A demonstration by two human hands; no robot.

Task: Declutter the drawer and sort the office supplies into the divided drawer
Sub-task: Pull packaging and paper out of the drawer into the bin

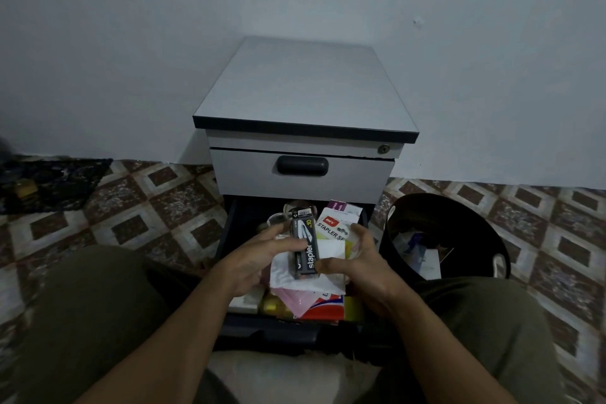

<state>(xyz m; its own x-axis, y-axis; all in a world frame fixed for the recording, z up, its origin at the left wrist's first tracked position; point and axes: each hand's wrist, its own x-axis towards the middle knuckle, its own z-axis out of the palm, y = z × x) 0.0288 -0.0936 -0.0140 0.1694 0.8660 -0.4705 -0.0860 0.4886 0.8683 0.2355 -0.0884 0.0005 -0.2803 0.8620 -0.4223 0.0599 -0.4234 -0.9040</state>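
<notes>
Stapler box [305, 248], black with white lettering, gripped by left hand [254, 259] and right hand [357, 259].

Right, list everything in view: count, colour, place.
cabinet: one, grey with black edge, against the wall
closed drawer: one, grey with black handle, upper
open drawer: one, dark, lower, cluttered
stapler box: one, black, above the open drawer
stapler set pack: one, white and red, drawer's back right
papers: several, white and pink, under the stapler box
bin: one, black, on the floor right of the cabinet
left hand: holds the stapler box
right hand: thumb against the stapler box
</notes>
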